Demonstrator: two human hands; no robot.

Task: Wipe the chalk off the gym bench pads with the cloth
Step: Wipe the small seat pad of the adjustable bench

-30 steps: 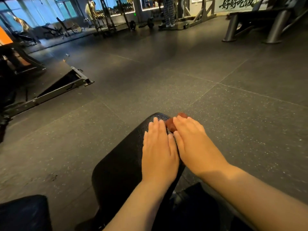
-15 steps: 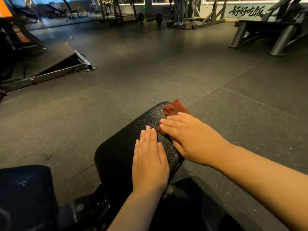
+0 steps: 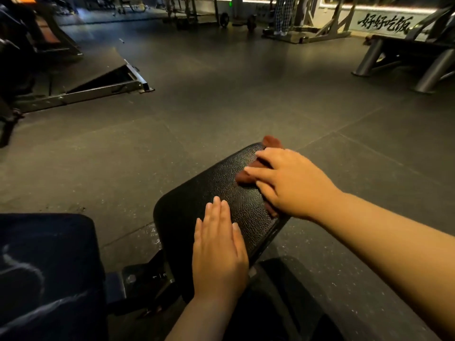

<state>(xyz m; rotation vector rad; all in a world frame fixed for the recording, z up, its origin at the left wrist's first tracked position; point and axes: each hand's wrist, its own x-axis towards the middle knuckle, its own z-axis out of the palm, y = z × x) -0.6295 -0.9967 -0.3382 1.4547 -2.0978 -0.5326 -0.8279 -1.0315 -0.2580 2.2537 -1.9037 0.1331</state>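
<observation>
the right hand (image 3: 290,183) lies flat, fingers spread and pointing left, pressing a reddish-brown cloth (image 3: 248,174) onto the far right part of the black bench pad (image 3: 221,183). the cloth is mostly covered by the palm; one bunched end pokes out beyond the fingertips at the pad's far rim, another strip shows under the index finger, and a small bit peeks out below the heel of the hand at the pad's right edge. the left hand (image 3: 218,252) rests palm down on the near end of the same pad, fingers straight and close together, holding nothing, well short of the cloth. between the two hands the pad's textured surface is bare and catches a dull sheen; whether any chalk lies there is hard to tell in this dim light. to the left of the left hand, apart from the pad, sits a second dark pad (image 3: 46,274) with pale whitish streaks across it, possibly chalk. under the left wrist a metal bracket (image 3: 145,279) of the bench frame shows, and grey rubber floor (image 3: 221,99) stretches beyond both hands.
</observation>
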